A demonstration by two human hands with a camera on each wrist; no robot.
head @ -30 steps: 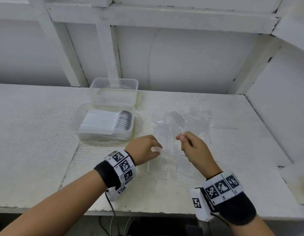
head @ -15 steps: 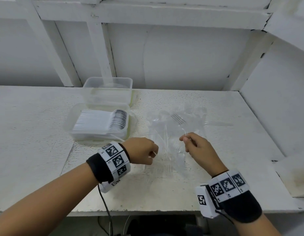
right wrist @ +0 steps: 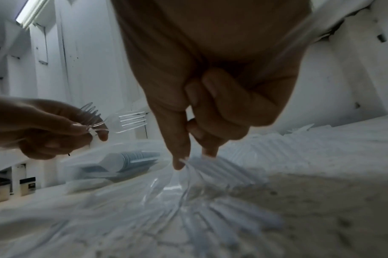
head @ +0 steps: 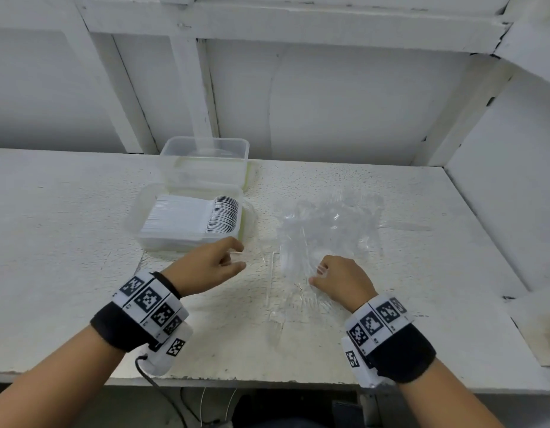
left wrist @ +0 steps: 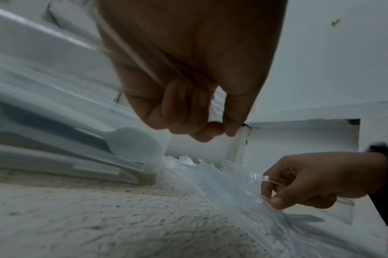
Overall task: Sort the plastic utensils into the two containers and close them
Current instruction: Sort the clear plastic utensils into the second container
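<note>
On a rough white bench [head: 67, 248], a person's two bare hands work over a loose heap of clear plastic forks [head: 323, 230] spread at the centre of the head view. At about 7 o'clock from the heap, the left hand [head: 206, 267] hovers just above the surface, thumb and curled fingers pinching a small bunch of clear forks; the right wrist view shows their tines [right wrist: 94, 117] fanning out past the fingertips toward the wall. At 5 o'clock from the heap's centre, the right hand [head: 341, 279] reaches down into the near edge of the pile, its fingers curled and its index finger [right wrist: 177, 148] and thumb closing on the handle of a fork that lies among the others; the left wrist view shows a clear handle [left wrist: 268, 179] running between the thumb and fingers of that hand.

At 10 o'clock from the heap stands a shallow clear container [head: 138, 217], open, holding a tidy row of white spoons [head: 190, 219] with bowls to the right. Directly behind it, at its 12 o'clock and touching it, sits a second clear container [head: 206, 149], against the wall posts; its contents cannot be made out. Both wrists wear black bands with black-and-white marker tags [head: 147, 299].
</note>
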